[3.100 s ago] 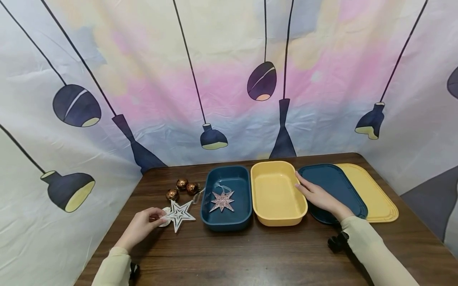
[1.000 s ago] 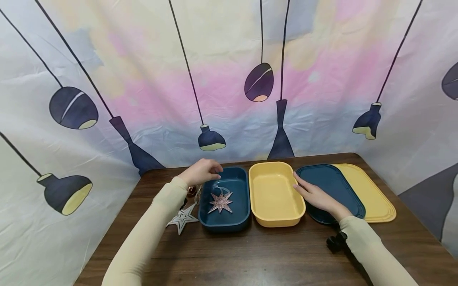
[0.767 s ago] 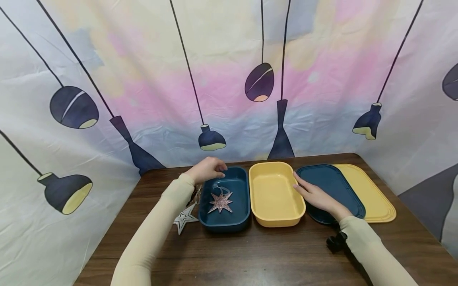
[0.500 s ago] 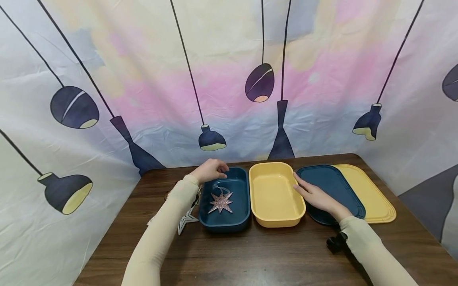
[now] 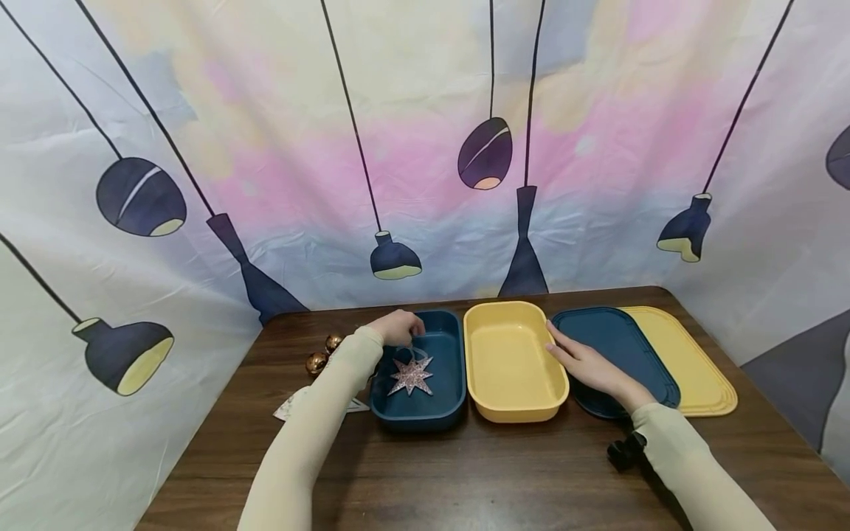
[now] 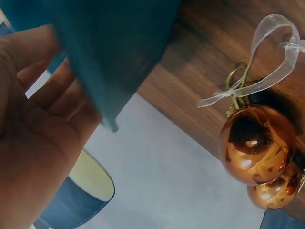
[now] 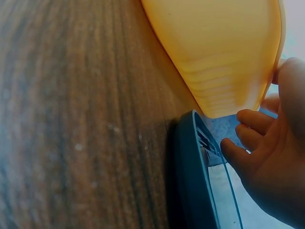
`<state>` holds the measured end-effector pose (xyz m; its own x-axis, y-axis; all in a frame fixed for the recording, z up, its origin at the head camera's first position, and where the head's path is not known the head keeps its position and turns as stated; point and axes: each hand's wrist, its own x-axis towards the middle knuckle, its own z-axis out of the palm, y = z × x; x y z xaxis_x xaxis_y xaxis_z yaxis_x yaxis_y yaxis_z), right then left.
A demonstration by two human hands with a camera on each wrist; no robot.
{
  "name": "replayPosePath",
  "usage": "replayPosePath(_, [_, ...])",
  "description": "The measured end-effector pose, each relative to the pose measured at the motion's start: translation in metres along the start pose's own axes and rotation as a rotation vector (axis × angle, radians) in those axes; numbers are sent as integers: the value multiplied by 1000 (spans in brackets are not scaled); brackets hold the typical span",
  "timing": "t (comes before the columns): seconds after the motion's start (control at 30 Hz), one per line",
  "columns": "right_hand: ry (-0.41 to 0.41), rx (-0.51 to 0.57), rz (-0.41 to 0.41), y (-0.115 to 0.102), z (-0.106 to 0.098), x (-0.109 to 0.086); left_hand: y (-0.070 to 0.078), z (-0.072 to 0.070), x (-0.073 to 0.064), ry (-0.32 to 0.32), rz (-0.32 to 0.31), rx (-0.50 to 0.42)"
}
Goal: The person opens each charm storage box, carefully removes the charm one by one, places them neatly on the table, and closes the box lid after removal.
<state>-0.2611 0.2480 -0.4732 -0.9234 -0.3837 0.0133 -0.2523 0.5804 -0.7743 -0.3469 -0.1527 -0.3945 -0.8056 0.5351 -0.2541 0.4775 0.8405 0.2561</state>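
My left hand (image 5: 398, 327) reaches over the back left of the blue container (image 5: 446, 422), fingers bent downward, close to a ribbon loop (image 5: 417, 352). That loop belongs to the pink glitter star (image 5: 410, 375) lying inside. In the left wrist view the blue wall hides the fingertips, so I cannot tell whether they hold anything. My right hand (image 5: 591, 365) rests at the right rim of the yellow container (image 5: 521, 413), thumb over the edge, fingers extended. Its lower fingers (image 7: 255, 121) hang loose outside that container in the right wrist view.
Copper baubles (image 5: 316, 363) lie left of the blue container, one with a ribbon bow (image 6: 267, 90). White ornaments (image 5: 290, 404) are partly under my left forearm. A blue lid (image 5: 624, 343) overlaps a yellow lid (image 5: 704, 376) at right. The wooden table (image 5: 451, 479) meets a curtain (image 5: 432, 184).
My left hand has left the white ornaments, moved right and away over the blue container, then dipped lower toward the ribbon. The right hand stays at the yellow rim.
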Motion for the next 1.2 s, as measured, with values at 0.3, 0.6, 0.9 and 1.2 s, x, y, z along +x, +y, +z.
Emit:
replayPosePath(0.3, [2,1,-1,0,1,0,-1,13,4,-55,-29,51])
replayPosePath(0.6, [6,-3,-3,0,1,0,1,16,3,-51,-29,79])
replayPosePath(0.9, [10,-2,-3,0,1,0,0,18,4,-63,-15,79])
replayPosePath(1.2, [8,3,-2,0,0,0,-3,18,1,-2,58,75])
